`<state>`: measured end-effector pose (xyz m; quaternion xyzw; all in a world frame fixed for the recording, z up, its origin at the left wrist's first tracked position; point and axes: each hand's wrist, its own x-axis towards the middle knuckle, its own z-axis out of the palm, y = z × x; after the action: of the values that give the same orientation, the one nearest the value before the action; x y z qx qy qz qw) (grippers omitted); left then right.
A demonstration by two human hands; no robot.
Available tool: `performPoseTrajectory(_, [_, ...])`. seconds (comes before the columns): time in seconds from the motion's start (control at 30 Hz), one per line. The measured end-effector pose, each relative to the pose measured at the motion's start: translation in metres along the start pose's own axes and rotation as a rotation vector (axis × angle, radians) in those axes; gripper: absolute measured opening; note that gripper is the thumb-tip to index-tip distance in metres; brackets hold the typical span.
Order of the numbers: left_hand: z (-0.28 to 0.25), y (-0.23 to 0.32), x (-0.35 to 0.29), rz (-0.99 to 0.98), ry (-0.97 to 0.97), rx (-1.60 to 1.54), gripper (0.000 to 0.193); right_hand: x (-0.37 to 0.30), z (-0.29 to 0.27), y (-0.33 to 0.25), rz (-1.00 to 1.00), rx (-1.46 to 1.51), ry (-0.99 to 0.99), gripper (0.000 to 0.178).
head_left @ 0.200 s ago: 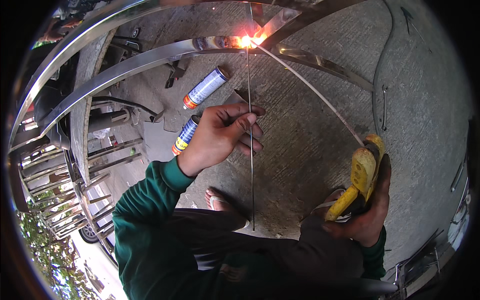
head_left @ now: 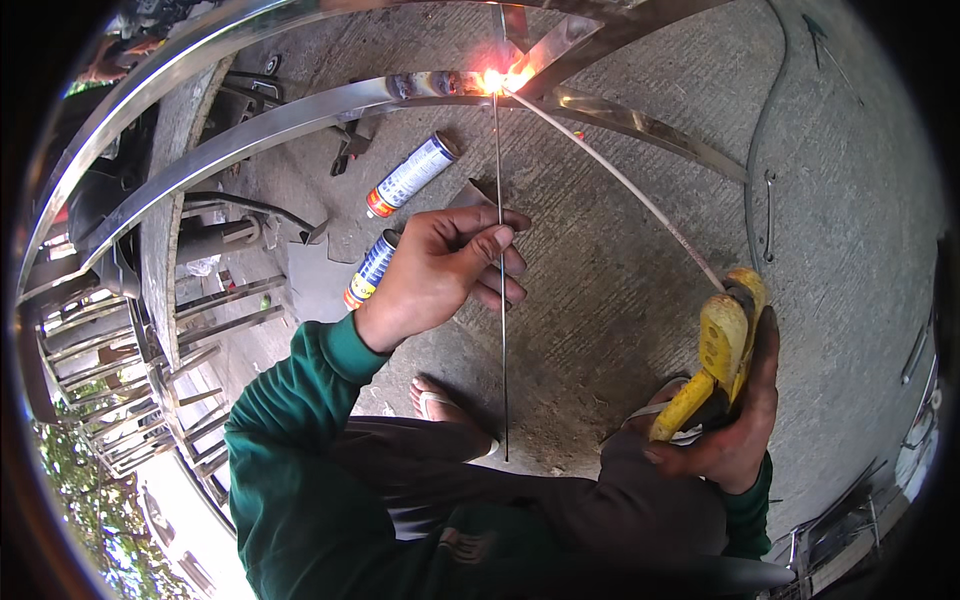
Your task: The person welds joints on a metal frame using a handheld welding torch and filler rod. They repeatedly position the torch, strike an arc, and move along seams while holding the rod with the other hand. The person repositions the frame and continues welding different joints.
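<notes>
Between thumb and fingers, my left hand (head_left: 455, 262) pinches a thin metal filler rod (head_left: 504, 360), which runs upright through the picture. Its far end meets a bright welding arc (head_left: 495, 82) on a curved, shiny metal bar (head_left: 290, 118). My right hand (head_left: 745, 430) is closed round a yellow electrode holder (head_left: 722, 345). A pale welding electrode (head_left: 630, 185) is clamped in the holder and slants up and left to the same glowing spot. Heat-tinted weld marks (head_left: 415, 86) show on the bar just left of the arc. Glare hides the joint itself.
Two spray cans (head_left: 412, 175) lie on the concrete floor beyond my left hand. A wrench (head_left: 769, 215) lies at the right near a dark cable (head_left: 760, 120). A wooden plank (head_left: 165, 220) and a metal grille (head_left: 150, 390) stand at the left. My sandalled feet (head_left: 440, 405) are below.
The electrode holder has shifted very slightly left, and the electrode with it. A small glowing spark now shows right of the arc. My left hand and the filler rod look unmoved.
</notes>
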<state>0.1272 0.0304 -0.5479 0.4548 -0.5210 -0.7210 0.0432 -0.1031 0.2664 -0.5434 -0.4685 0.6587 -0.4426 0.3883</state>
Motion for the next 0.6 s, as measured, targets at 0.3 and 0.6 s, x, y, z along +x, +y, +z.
performPoseTrajectory(0.3, [0.002, 0.007, -0.005, 0.040, 0.033, 0.047, 0.032, 0.015, -0.001, 0.003, -0.288, -0.118, -0.044, 0.127])
performPoseTrajectory(0.6, [0.001, 0.003, -0.004, -0.002, -0.024, -0.036, 0.030, 0.014, -0.002, 0.000, -0.262, -0.098, -0.012, 0.136])
